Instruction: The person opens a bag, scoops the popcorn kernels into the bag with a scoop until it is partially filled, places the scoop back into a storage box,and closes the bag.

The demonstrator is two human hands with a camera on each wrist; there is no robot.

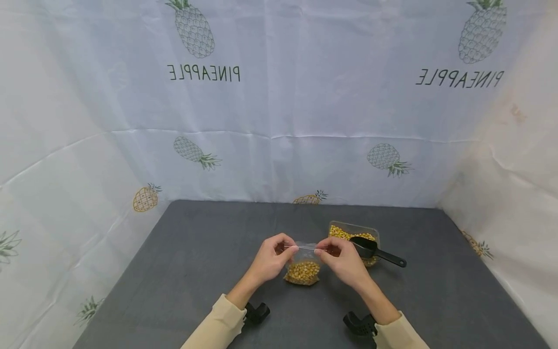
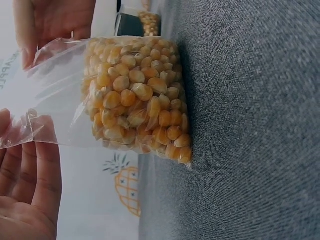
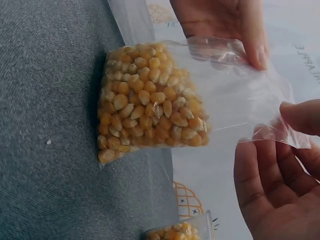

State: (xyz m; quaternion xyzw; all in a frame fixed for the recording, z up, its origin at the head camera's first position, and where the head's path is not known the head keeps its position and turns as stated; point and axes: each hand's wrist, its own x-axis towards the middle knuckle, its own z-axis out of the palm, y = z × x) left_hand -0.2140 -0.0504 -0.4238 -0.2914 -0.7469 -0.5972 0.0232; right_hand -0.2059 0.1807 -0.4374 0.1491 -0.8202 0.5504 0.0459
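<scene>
A clear zip bag [image 1: 303,272] with corn kernels [image 2: 135,95] in its lower part stands upright on the dark table. My left hand [image 1: 271,258] pinches the left end of its top edge between thumb and fingers. At the other end of that edge, my right hand [image 1: 344,261] does the same, so the zip strip [image 1: 306,247] is stretched between them. In the right wrist view the filled base [image 3: 150,102] of the bag meets the table, and the upper plastic above the kernels hangs slack.
Behind the right hand stands a clear plastic container [image 1: 354,227] of corn kernels. A black scoop [image 1: 377,250] lies across it, its handle jutting right. One small pale crumb [image 3: 49,142] is on the table [image 1: 209,252]. Pineapple-print cloth [image 1: 305,106] encloses the back and sides.
</scene>
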